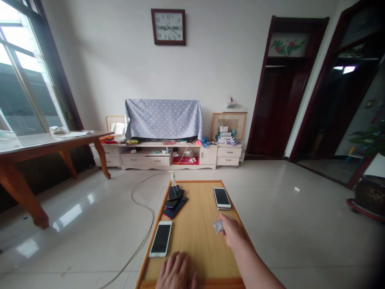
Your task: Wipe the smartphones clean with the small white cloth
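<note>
My right hand [231, 230] is closed on a small greyish-white crumpled cloth or tissue [218, 226], held over the right half of the small wooden table [200, 237]. Flat on the near left part of that table lies my left hand [175, 271], its fingers stretched out and slightly blurred. Just beyond it is a white smartphone [161, 239] with a dark screen. Another white smartphone [222, 197] lies past my right hand, apparently on top of a second one. At the far left, several dark phones [175, 202] are stacked askew beside a pump bottle [173, 178].
A pale cable [152, 210] curls over the tiled floor left of the table. Across the room stands a low white cabinet [207, 156] bearing a cloth-covered object [164, 118]. A larger wooden table [104, 156] is at left, a potted plant [369, 192] at right.
</note>
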Motion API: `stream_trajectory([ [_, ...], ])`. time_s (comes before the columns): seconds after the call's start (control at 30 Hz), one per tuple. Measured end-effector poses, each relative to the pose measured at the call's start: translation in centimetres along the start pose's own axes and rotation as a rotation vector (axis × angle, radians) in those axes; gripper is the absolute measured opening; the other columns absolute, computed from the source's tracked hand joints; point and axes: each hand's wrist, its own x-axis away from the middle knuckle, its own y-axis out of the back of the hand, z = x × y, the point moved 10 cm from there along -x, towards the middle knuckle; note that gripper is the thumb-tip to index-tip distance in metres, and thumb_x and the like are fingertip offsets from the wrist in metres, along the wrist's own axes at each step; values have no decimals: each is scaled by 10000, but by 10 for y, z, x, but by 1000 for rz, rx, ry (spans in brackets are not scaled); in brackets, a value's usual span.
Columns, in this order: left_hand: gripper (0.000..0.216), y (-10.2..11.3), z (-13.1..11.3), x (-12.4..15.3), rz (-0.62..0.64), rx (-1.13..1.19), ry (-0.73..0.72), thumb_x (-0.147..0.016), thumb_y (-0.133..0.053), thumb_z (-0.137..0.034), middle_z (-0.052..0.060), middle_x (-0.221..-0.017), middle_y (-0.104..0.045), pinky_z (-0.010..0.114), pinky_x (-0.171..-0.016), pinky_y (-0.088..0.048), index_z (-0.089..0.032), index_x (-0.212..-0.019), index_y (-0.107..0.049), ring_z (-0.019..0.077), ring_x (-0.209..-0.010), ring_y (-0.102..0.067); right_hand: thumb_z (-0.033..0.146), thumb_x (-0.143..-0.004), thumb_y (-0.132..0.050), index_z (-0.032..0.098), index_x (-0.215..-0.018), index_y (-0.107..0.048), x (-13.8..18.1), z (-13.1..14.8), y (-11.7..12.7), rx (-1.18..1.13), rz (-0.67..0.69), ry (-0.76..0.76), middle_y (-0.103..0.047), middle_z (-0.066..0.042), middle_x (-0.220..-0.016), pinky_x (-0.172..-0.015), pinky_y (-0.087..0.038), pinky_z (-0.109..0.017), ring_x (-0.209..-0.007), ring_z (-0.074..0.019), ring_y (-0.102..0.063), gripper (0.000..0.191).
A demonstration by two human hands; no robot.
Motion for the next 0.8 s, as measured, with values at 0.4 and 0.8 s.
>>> stream_trajectory([
  [0.4,298,27,25,-8,278,184,434,-942,-518,-393,63,-1246,-659,443,-1070,-342,-260,-1184,-629,258,-1188,-541,569,-700,-788,178,-963,-682,91,-36,-10,-55,167,-6,-720,-58,-878,-441,-407,-212,-619,-137,-631,483],
  [0.8,508,19,87,3,467,-99,759,-932,-427,-441,176,-1499,-494,507,-1043,-306,-161,-1336,-551,365,-1354,-412,555,-715,-776,168,-889,-662,128,-31,-24,-23,277,-1,-679,-27,-756,-415,-346,-195,-544,-116,-589,440],
])
